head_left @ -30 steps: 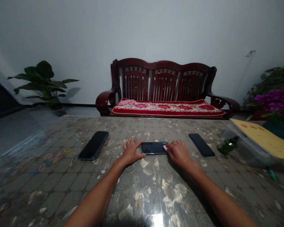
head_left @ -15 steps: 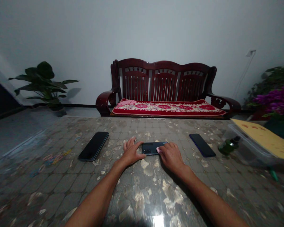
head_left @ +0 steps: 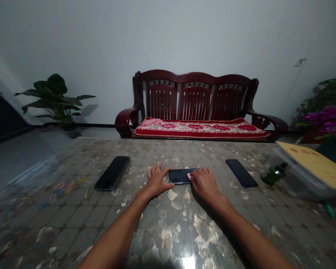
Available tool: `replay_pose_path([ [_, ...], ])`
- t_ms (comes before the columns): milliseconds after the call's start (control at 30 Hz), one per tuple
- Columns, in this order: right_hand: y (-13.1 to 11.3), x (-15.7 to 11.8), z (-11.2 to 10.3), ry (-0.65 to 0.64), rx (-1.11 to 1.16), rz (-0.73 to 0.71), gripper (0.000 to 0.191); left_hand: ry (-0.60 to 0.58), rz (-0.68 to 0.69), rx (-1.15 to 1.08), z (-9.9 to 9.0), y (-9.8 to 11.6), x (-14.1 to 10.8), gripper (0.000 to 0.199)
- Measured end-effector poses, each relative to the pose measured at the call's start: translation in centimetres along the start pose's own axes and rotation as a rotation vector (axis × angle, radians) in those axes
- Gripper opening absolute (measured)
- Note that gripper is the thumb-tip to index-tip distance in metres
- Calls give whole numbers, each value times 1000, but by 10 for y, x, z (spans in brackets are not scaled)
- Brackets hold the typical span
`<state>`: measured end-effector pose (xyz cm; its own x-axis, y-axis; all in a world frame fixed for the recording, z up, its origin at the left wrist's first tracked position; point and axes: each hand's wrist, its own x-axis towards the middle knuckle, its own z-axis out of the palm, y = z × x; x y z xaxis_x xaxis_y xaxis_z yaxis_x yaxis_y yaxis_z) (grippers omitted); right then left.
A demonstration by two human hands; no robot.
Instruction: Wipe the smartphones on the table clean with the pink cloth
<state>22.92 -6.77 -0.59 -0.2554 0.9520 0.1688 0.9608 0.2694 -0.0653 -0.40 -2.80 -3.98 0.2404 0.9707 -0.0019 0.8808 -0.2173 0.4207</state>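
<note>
A dark phone (head_left: 182, 176) lies back up, sideways, at the middle of the patterned table (head_left: 162, 213), its camera block at the left end. My left hand (head_left: 158, 181) grips that left end between thumb and forefinger, other fingers spread. My right hand (head_left: 204, 181) is closed over the right part of the phone, its fingers pressed round a small pinkish-white thing (head_left: 189, 176) against the phone's back. A larger black phone (head_left: 112, 173) lies at the left, and a blue-edged phone (head_left: 241, 173) at the right, both dark screen up.
Right: a green bottle (head_left: 273, 174), a clear plastic box (head_left: 299, 183) under a yellow sheet (head_left: 316, 164), and purple flowers (head_left: 329, 119). Left: coloured rubber bands (head_left: 70, 188) and a potted plant (head_left: 56, 99). A wooden bench (head_left: 196, 97) stands behind the table.
The whole view has shifted slightly, so things appear a little further right. Both hands keep nearly the same places on the phone.
</note>
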Motion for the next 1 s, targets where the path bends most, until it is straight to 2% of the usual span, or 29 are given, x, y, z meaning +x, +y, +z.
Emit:
replay_pose_path([
  [100,-22,4,3,-1,0,-50,35,0,-7,7,-1,2,0,68],
  [167,-26,5,3,-6,3,-76,34,-6,-15,11,-3,3,-1,68],
  [267,-15,5,0,-8,8,-55,32,-17,-21,7,-4,4,-1,68],
  [400,18,7,-4,-11,-52,128,32,-22,-10,0,-2,2,-1,68],
  [500,30,12,-4,-14,-79,242,33,5,6,-9,0,-1,0,67],
  [600,22,17,0,-1,-74,248,35,19,13,-11,2,-1,0,64],
  [800,-5,21,8,54,-21,88,31,20,-2,-1,2,0,0,67],
  [1000,11,23,10,88,-57,169,34,21,-2,-3,3,-2,0,68],
])
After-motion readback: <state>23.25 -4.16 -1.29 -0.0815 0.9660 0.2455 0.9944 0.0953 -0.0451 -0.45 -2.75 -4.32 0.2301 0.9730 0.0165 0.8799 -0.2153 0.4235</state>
